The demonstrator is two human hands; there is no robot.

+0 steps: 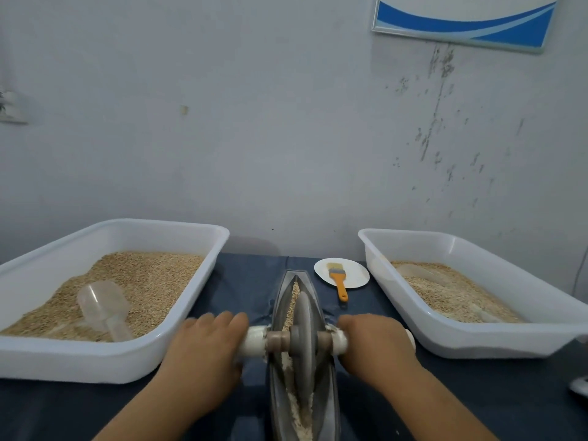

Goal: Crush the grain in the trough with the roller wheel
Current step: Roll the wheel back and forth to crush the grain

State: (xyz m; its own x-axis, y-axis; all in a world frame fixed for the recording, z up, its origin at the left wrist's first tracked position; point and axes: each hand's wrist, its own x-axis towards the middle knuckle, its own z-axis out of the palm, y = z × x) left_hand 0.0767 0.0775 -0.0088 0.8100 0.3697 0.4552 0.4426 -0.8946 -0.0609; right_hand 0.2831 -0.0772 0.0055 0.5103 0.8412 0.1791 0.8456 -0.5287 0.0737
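Observation:
A long grey boat-shaped trough lies lengthwise in front of me on the blue cloth. Whole grain fills its far end and paler crushed meal lies in its near end. A grey roller wheel stands upright in the trough about midway, on an axle with white handles at each side. My left hand grips the left handle. My right hand grips the right handle, whose white end pokes out past my fingers.
A white tub of whole grain with a clear scoop sits at the left. Another white tub of paler grain with a scoop sits at the right. Behind the trough a white plate holds an orange-handled brush. A wall stands close behind.

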